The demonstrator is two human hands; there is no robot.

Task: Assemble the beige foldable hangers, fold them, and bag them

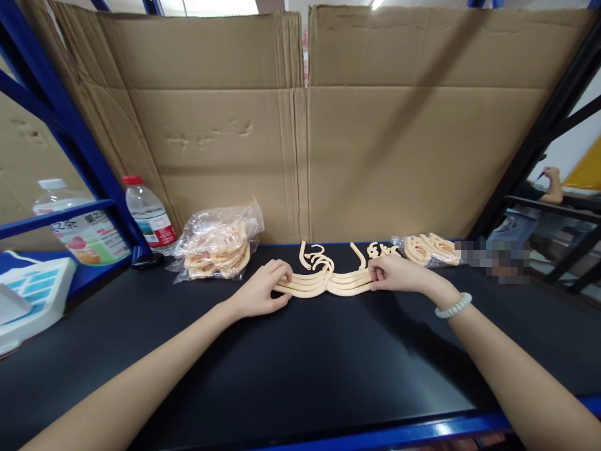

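Note:
Several cream-coloured clothes hangers (303, 287) lie nested together on the black tabletop, their hooks pointing away from me. My left hand (263, 289) is closed around their left ends, fingers on the far side and thumb on the near side. At the right ends, my right hand (393, 273) grips the same stack with curled fingers; a pale coiled band circles that wrist. Just behind the stack are more hanger parts, including a curved end (305, 257) and another (359, 255); how they join is partly hidden.
A clear bag of hangers (216, 245) sits left of the stack, another bag (432, 249) at the back right. A red-capped bottle (153, 216) and a larger white-capped bottle (87, 228) stand left, near a white-and-blue object (35, 297). Cardboard (422, 144) walls the back. Another person's arm (554, 188) shows far right.

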